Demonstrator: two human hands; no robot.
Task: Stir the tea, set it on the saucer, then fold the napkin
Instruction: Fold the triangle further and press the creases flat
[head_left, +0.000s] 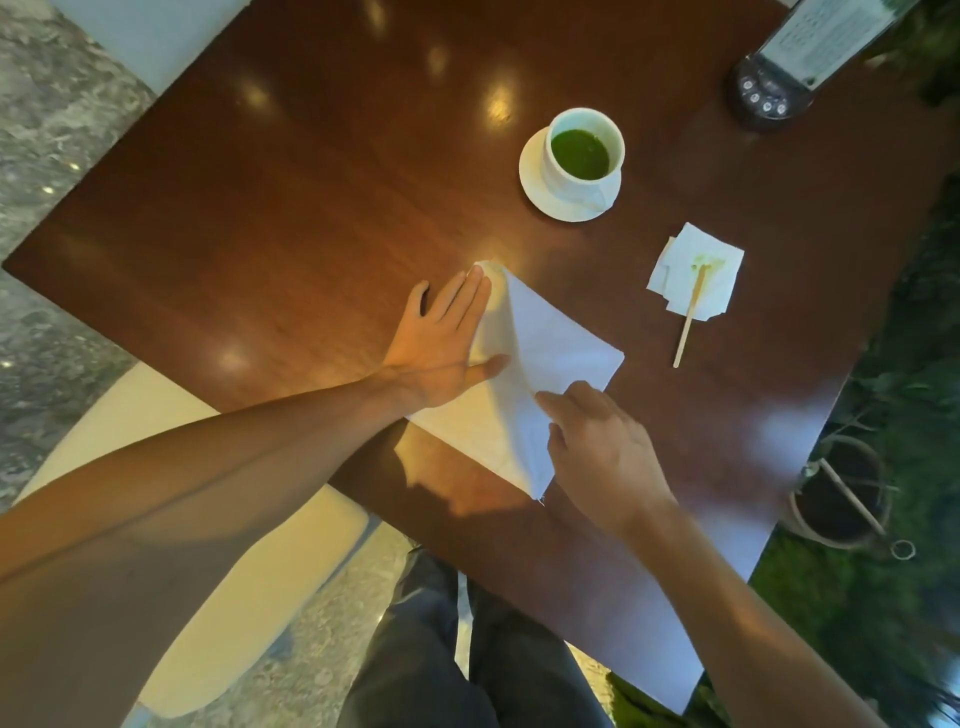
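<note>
In the middle of the frame the white napkin (540, 358) lies on the dark wooden table (311, 208), partly folded, with a crease running along it. The left hand (441, 348) lies flat on its left side with straight fingers, pressing it down. The right hand (602, 447) holds the lower right edge with curled fingers. In the upper right, the white cup (584, 150) of green tea stands on the saucer (535, 187). Right of the napkin, a wooden stirrer (688, 325) rests on a small stained paper (696, 273).
</note>
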